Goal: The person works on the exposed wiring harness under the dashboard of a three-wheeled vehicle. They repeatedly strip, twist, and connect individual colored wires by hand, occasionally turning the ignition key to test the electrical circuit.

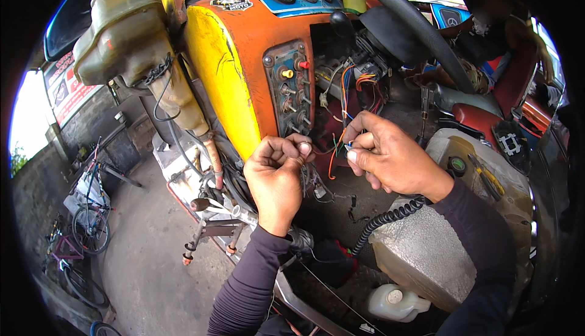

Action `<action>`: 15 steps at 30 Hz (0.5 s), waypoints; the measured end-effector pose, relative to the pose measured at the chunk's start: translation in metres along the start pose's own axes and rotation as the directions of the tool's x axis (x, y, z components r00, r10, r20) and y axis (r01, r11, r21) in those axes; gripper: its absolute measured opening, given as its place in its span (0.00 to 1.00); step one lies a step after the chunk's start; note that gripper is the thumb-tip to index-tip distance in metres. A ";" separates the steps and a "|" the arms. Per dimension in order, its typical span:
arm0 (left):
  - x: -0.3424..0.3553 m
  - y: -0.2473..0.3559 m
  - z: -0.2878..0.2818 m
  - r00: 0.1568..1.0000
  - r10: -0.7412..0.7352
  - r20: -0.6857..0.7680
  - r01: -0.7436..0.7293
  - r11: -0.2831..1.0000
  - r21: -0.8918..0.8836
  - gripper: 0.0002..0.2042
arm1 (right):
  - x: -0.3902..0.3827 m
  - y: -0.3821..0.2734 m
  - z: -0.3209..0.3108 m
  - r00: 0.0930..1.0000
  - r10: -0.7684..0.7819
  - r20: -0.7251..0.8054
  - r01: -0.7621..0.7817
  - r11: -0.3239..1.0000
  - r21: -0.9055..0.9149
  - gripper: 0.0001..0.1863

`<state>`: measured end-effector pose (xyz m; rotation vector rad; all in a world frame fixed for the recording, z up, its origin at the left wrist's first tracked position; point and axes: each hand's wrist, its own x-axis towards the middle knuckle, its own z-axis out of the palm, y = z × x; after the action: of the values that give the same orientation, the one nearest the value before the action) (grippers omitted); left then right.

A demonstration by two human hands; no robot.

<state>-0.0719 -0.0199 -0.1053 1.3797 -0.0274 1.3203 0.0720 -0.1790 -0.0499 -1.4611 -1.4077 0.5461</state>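
Observation:
My left hand [277, 183] is closed in a pinch on a thin dark wire just below the switch panel [284, 77] on the orange-and-yellow dashboard [223, 92]. To its right, my right hand [384, 156] pinches a thin wire with a small blue part at the fingertips. A loom of coloured wires [346, 92] hangs from under the steering column down between both hands. A loose orange wire [331, 168] dangles below them. More grey wires with connectors hang behind my left hand, partly hidden by it.
A steering wheel [436, 43], another person [487, 28] by a red seat [512, 80], a plastic reservoir [113, 31], pliers [487, 177] on a box-like cover [426, 257], a coiled hose [384, 220], a white jug [396, 305], a metal bracket [216, 232], and bicycles [91, 229] at left.

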 end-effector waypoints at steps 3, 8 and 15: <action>-0.002 -0.004 -0.004 1.000 -0.010 -0.002 0.010 1.000 -0.009 0.12 | 0.002 0.002 -0.001 1.000 0.008 -0.018 -0.008 1.000 0.029 0.10; -0.007 -0.002 -0.004 0.999 -0.035 -0.018 0.034 0.999 -0.020 0.12 | -0.001 0.010 -0.004 0.998 -0.047 -0.050 0.052 0.995 0.085 0.08; -0.017 -0.018 -0.026 0.998 -0.030 -0.059 0.033 0.998 0.047 0.12 | 0.000 0.036 0.030 0.928 -0.350 -0.126 0.266 0.861 -0.433 0.09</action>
<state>-0.0827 -0.0069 -0.1370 1.3761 0.0660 1.3420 0.0633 -0.1622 -0.0931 -1.5160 -1.6146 -0.1132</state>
